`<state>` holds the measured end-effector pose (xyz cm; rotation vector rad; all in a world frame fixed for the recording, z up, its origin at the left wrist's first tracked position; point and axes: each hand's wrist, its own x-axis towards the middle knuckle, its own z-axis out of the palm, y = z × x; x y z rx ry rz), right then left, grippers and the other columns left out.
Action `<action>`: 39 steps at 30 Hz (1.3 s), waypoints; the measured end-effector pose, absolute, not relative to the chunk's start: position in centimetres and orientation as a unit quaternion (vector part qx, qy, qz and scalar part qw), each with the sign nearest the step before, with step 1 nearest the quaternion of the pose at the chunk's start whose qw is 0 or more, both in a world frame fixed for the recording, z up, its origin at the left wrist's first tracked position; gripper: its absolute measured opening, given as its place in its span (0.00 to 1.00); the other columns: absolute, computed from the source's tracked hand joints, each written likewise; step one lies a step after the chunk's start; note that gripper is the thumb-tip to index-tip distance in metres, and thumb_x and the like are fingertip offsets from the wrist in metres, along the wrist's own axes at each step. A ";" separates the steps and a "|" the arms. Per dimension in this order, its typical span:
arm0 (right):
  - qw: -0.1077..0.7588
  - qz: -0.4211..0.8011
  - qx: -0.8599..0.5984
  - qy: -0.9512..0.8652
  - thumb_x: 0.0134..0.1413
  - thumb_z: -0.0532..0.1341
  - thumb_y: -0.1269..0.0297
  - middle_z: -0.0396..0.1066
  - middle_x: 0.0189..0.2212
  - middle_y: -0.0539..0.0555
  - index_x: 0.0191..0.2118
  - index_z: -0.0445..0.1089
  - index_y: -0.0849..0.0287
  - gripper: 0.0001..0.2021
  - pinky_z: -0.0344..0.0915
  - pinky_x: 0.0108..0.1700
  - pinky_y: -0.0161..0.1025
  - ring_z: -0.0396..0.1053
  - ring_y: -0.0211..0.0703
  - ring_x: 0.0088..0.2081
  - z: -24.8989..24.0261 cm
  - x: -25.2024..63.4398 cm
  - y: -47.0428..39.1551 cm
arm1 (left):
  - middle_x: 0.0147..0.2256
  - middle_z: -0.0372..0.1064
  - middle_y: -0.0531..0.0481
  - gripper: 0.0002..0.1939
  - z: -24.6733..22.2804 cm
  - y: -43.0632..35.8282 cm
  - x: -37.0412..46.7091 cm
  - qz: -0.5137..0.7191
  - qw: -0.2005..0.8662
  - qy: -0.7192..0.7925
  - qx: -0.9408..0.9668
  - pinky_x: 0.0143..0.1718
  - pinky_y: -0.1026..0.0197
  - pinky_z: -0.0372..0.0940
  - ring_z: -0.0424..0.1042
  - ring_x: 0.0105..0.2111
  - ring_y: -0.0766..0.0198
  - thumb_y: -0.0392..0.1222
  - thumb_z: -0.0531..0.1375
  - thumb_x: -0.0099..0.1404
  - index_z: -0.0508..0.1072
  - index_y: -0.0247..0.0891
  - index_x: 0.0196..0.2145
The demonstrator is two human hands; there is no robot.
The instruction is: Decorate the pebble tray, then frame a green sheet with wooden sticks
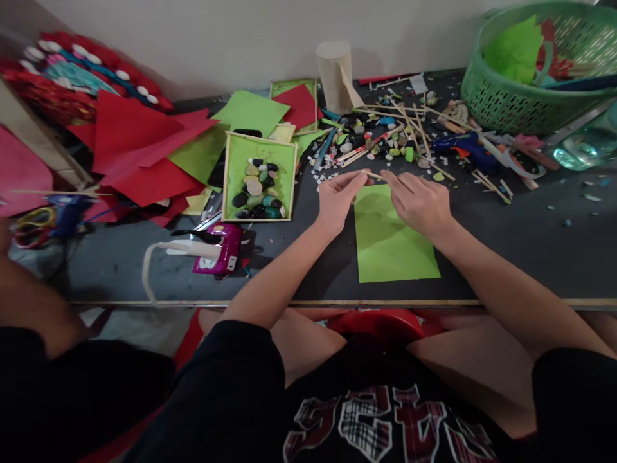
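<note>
1. Left hand (339, 198): thumb and fingers pinching one end of a short wooden stick (372, 175).
2. Right hand (418, 200): fingertips closed together on the stick's other end, remaining fingers curled, back of the hand uppermost.
3. Stick position: spans the gap between both hands, roughly level, just past the far edge of a bright green sheet (396, 247) as seen from the wearer.
4. Green sheet: flat on the dark counter (525, 238), near its front edge, partly under the right hand.
5. Left of the left hand: shallow green tray (235, 149) with pale stick edging; pebbles (254, 187) inside, black, cream and greenish, grouped mainly toward the near side.
6. Nearer than the tray: purple socket block (231, 247), a pale cable looping off toward the counter edge.
7. Beyond the hands: loose scatter of sticks (411, 122), small stones and paper scraps; a brown paper roll (332, 77) stands upright behind.
8. Right of the scatter: dark blue glue gun (457, 143) on its side; green perforated basket (501, 106) further back, holding green and red material.
9. Far left: red sheets (137, 151) overlapping in a heap; another person's arm (33, 299) at the counter's front edge.
</note>
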<state>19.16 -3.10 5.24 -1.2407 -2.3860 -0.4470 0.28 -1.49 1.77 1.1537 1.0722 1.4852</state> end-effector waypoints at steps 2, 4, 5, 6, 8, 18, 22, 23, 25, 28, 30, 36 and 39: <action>0.200 -0.170 -0.440 -0.859 0.73 0.47 0.68 0.80 0.38 0.55 0.59 0.75 0.59 0.21 0.58 0.31 0.39 0.72 0.38 0.33 5.3 19.2 -3.1 | 0.27 0.80 0.51 0.10 2.0 -1.5 0.4 0.605 0.483 0.439 0.456 0.18 0.69 0.50 0.60 0.18 0.76 0.50 0.71 0.58 0.85 0.42 0.35; 0.195 -0.181 -0.435 -0.860 0.73 0.47 0.68 0.80 0.37 0.54 0.60 0.74 0.58 0.22 0.58 0.30 0.39 0.72 0.38 0.32 5.3 19.2 -3.1 | 0.27 0.79 0.52 0.06 2.2 -1.5 0.5 0.603 0.495 0.445 0.440 0.18 0.69 0.50 0.58 0.18 0.77 0.46 0.70 0.59 0.85 0.42 0.33; 0.192 -0.185 -0.433 -0.861 0.73 0.47 0.69 0.80 0.37 0.54 0.60 0.74 0.58 0.22 0.57 0.30 0.39 0.72 0.38 0.31 5.3 19.1 -3.2 | 0.26 0.79 0.52 0.05 2.3 -1.5 0.5 0.601 0.502 0.448 0.432 0.19 0.70 0.51 0.59 0.19 0.77 0.44 0.70 0.59 0.85 0.42 0.32; 0.191 -0.185 -0.433 -0.861 0.73 0.47 0.69 0.80 0.37 0.54 0.61 0.74 0.58 0.23 0.57 0.30 0.39 0.72 0.38 0.31 5.3 19.1 -3.2 | 0.26 0.79 0.52 0.04 2.3 -1.5 0.5 0.598 0.509 0.451 0.424 0.19 0.70 0.51 0.61 0.19 0.76 0.42 0.69 0.59 0.85 0.42 0.32; 0.189 -0.177 -0.436 -0.862 0.73 0.47 0.69 0.80 0.38 0.54 0.62 0.73 0.57 0.23 0.57 0.29 0.39 0.72 0.38 0.31 5.3 19.0 -3.3 | 0.26 0.78 0.52 0.03 2.6 -1.5 0.5 0.593 0.523 0.454 0.410 0.19 0.71 0.52 0.63 0.20 0.76 0.39 0.68 0.59 0.84 0.41 0.31; 0.193 -0.151 -0.435 -0.866 0.73 0.47 0.69 0.79 0.35 0.55 0.62 0.73 0.57 0.23 0.55 0.27 0.41 0.68 0.38 0.29 5.4 19.1 -3.3 | 0.21 0.75 0.53 0.05 3.7 -1.8 0.8 0.589 0.532 0.479 0.375 0.17 0.70 0.47 0.53 0.16 0.77 0.35 0.66 0.56 0.83 0.41 0.24; 0.196 -0.167 -0.424 -0.868 0.73 0.47 0.69 0.78 0.34 0.54 0.62 0.73 0.56 0.22 0.53 0.27 0.41 0.66 0.38 0.28 5.2 19.1 -3.2 | 0.21 0.75 0.53 0.07 3.6 -1.9 0.8 0.590 0.517 0.488 0.381 0.17 0.70 0.47 0.51 0.16 0.77 0.34 0.65 0.56 0.83 0.40 0.24; 0.199 -0.168 -0.424 -0.868 0.73 0.47 0.69 0.78 0.34 0.54 0.62 0.73 0.55 0.22 0.53 0.27 0.41 0.66 0.38 0.27 5.2 19.2 -3.2 | 0.21 0.75 0.53 0.07 3.6 -1.9 0.8 0.591 0.516 0.486 0.385 0.17 0.71 0.46 0.51 0.16 0.77 0.34 0.65 0.56 0.83 0.40 0.24; 0.203 -0.165 -0.425 -0.867 0.73 0.47 0.68 0.77 0.34 0.54 0.61 0.73 0.55 0.22 0.52 0.27 0.41 0.64 0.37 0.27 5.1 19.2 -3.2 | 0.21 0.74 0.53 0.07 3.7 -1.9 0.7 0.590 0.516 0.477 0.397 0.17 0.71 0.45 0.51 0.17 0.76 0.34 0.64 0.57 0.83 0.40 0.26; 0.201 -0.162 -0.427 -0.866 0.74 0.47 0.67 0.76 0.33 0.54 0.61 0.74 0.54 0.21 0.51 0.27 0.41 0.63 0.37 0.27 5.1 19.2 -3.2 | 0.21 0.73 0.54 0.07 3.7 -2.0 0.6 0.585 0.515 0.472 0.413 0.17 0.71 0.45 0.51 0.16 0.77 0.34 0.64 0.59 0.83 0.40 0.27; 0.197 -0.171 -0.426 -0.866 0.74 0.47 0.67 0.76 0.32 0.53 0.61 0.73 0.54 0.21 0.50 0.26 0.41 0.62 0.37 0.26 5.2 19.1 -3.3 | 0.20 0.71 0.54 0.08 3.7 -1.9 0.6 0.581 0.516 0.480 0.407 0.17 0.71 0.45 0.49 0.16 0.77 0.34 0.64 0.60 0.82 0.39 0.26; 0.183 -0.175 -0.424 -0.870 0.75 0.47 0.68 0.76 0.32 0.53 0.61 0.73 0.54 0.21 0.49 0.26 0.41 0.62 0.37 0.27 5.4 18.8 -3.6 | 0.15 0.63 0.57 0.11 3.7 -1.9 0.6 0.586 0.508 0.497 0.389 0.16 0.71 0.45 0.50 0.14 0.78 0.30 0.63 0.57 0.77 0.37 0.19; 0.176 -0.157 -0.427 -0.873 0.75 0.47 0.68 0.77 0.33 0.53 0.62 0.73 0.54 0.22 0.49 0.26 0.40 0.62 0.36 0.26 5.3 18.6 -3.7 | 0.13 0.55 0.60 0.13 3.8 -1.9 0.6 0.593 0.498 0.501 0.387 0.17 0.71 0.44 0.48 0.14 0.78 0.28 0.62 0.55 0.73 0.37 0.15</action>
